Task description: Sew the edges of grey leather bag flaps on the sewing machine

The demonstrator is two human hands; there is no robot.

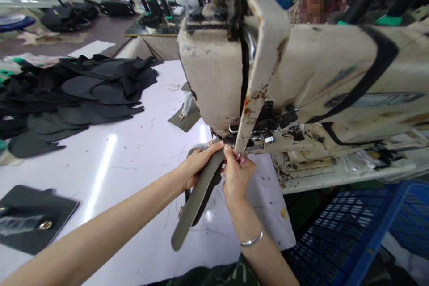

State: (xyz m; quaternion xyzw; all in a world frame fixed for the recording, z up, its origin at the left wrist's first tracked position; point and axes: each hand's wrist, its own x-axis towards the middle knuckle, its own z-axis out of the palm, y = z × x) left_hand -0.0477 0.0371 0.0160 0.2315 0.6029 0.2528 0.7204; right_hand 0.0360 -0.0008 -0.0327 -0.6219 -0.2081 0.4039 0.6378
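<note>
Under the head of a worn cream sewing machine [214, 71], a dark olive leather-like bag piece [197, 203] hangs toward me, its long strip-shaped flap slanting down to the left. My left hand [197, 163] grips its upper left side, thumb along the top and fingers curled beneath. My right hand [237, 174] pinches the upper right edge close to the needle area. Some metal fittings show beside the left fingers. The needle and the stitched edge are hidden behind the hands and the machine.
Stacks of black cut pieces [100, 85] cover the left of the white table [134, 178]. A panel with a wrapped handle [25, 219] lies front left; a smaller panel [186, 116] lies behind my hands. A blue crate [345, 232] stands right. Another person [318, 0] is behind the machine.
</note>
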